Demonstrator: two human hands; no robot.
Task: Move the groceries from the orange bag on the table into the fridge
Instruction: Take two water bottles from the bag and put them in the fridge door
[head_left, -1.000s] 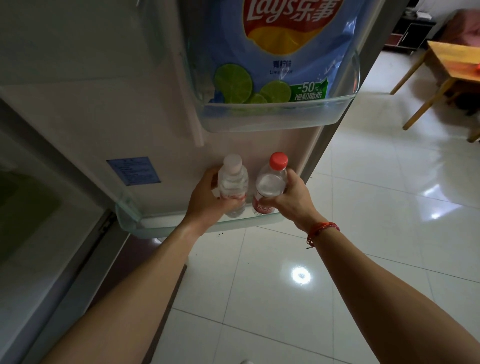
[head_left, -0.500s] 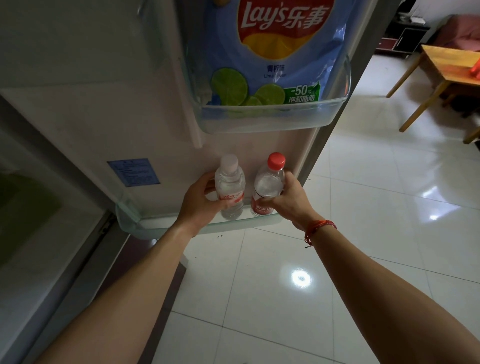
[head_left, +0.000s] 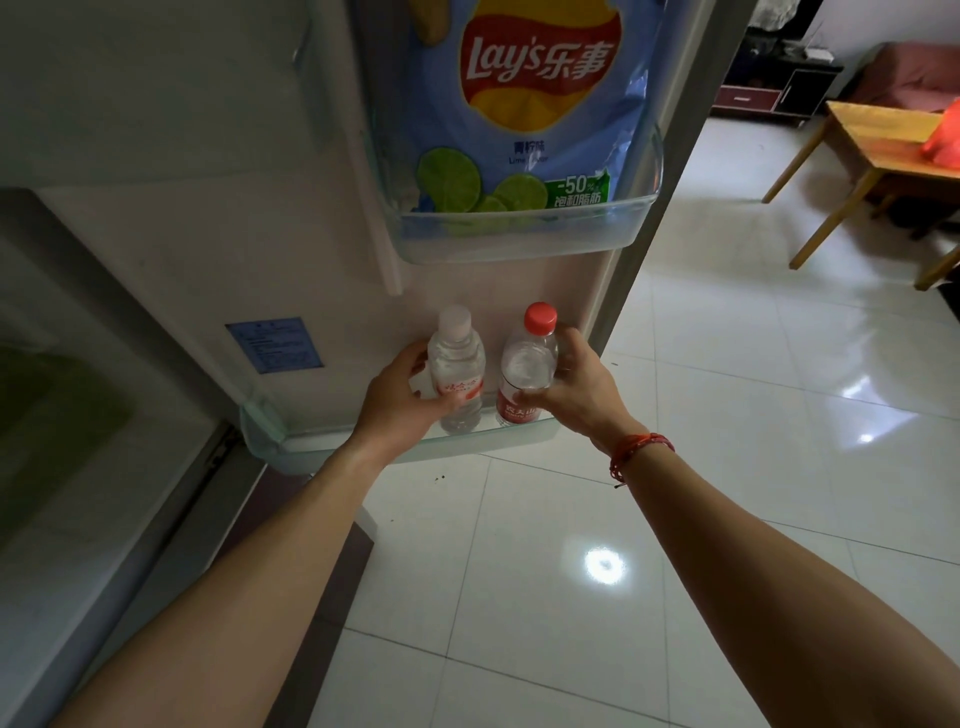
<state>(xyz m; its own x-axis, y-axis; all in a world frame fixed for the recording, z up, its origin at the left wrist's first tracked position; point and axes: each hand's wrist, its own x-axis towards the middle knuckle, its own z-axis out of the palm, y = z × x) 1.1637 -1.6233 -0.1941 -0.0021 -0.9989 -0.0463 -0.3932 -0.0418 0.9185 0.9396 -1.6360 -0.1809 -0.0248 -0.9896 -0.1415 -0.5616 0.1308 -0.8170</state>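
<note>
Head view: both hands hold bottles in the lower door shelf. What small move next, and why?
Probably let go of both: the white-capped bottle in the left hand and the red-capped bottle in the right hand look upright and seated in the lower door shelf.

The chip bag (head_left: 540, 104) in the upper door shelf reads "Lay's" with the Chinese characters 乐事 in white on a red band; lower down a green patch shows "-50%" above more Chinese characters. The two bottles' red labels and the blue sticker (head_left: 274, 344) on the door liner carry print too small to read.
</note>
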